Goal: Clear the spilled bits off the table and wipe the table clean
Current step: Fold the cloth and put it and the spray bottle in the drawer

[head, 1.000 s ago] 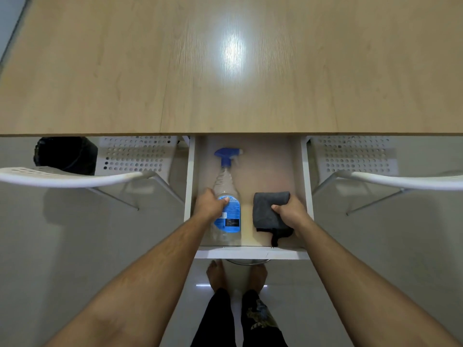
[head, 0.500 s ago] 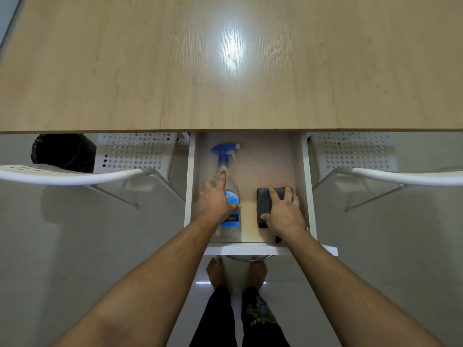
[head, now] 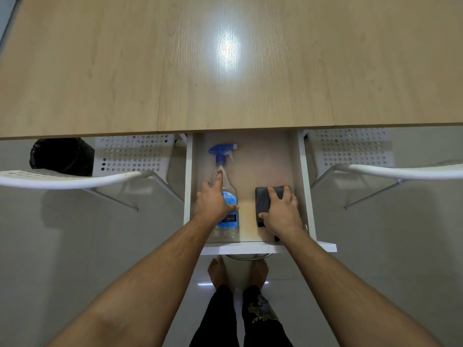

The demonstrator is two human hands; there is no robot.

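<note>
Overhead, the wooden table (head: 225,66) fills the upper half of the view, its light top carrying a bright glare near the middle. Below its near edge a white drawer (head: 304,186) stands pulled out, with a pale wood bottom. On either side sits a white perforated chair (head: 132,156), the other chair (head: 350,151) to the right, and a black bin (head: 60,156) stands on the floor behind the left chair. Inside the drawer a clear spray bottle (head: 226,211) with a blue trigger head and blue label lies flat on the left, nozzle toward the table. The left hand (head: 213,201) rests on the bottle with fingers fairly straight, the index finger laid along its neck and the thumb across the label. On the drawer's right side lies a folded dark grey cloth (head: 263,201), well apart from the bottle. The right hand (head: 281,209) covers it, fingers spread over the top edge and thumb against the near-left side. Bare feet (head: 238,271) stand on the tiled floor under the drawer.
</note>
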